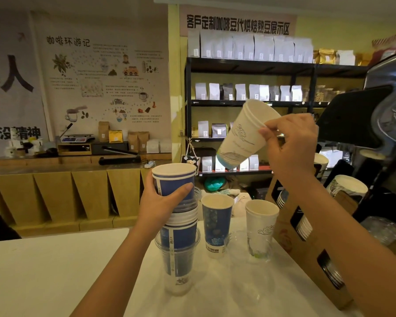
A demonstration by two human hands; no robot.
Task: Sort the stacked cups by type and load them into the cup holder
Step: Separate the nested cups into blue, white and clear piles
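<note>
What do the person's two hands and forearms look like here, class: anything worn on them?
Both are bare. The left hand and right hand wear no gloves, and no rings, watch or bracelet show. Both forearms are uncovered as far as the picture's lower edge; no sleeve is visible.

wall poster [101,83] reads 咖啡环游记; shelf banner [237,25] reads 客户定制咖啡豆代烘焙熟豆展示区

The brown cardboard cup holder [311,255] ran off past the right edge, its slots too dark to count the cups inside. The left hand [162,202] covered part of the tall mixed stack of paper and clear plastic cups [177,236]. The poster's small print [101,72] blurred beyond reading.
</note>
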